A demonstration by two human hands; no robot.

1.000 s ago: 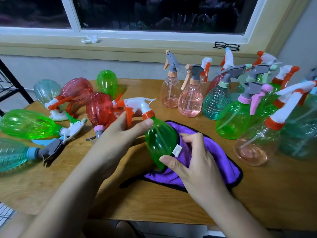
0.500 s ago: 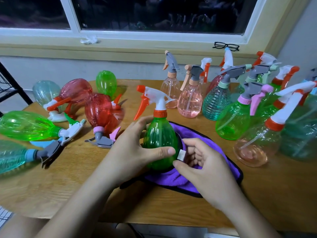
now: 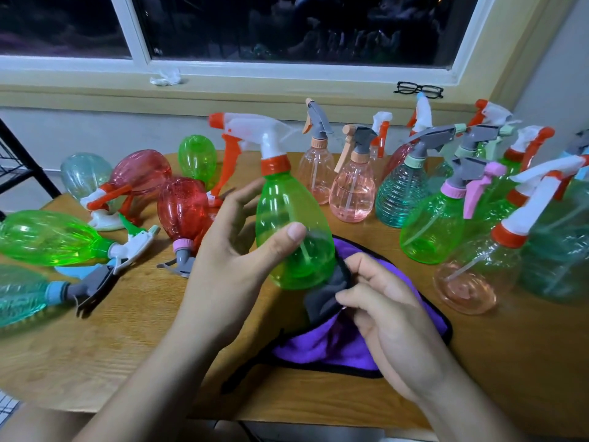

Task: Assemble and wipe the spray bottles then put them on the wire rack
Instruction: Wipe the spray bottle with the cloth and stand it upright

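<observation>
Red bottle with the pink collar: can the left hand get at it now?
Probably not yet: the left hand grips the green bottle, so it is occupied. The red bottle lies right beside it with nothing between.

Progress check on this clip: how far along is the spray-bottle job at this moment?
Done: the green bottle in the left hand already has its sprayer on. In hand: the right hand pinches the purple cloth at its base. Left: the lying bottles and standing bottles sit on the table; none shows on the wire rack.
</observation>
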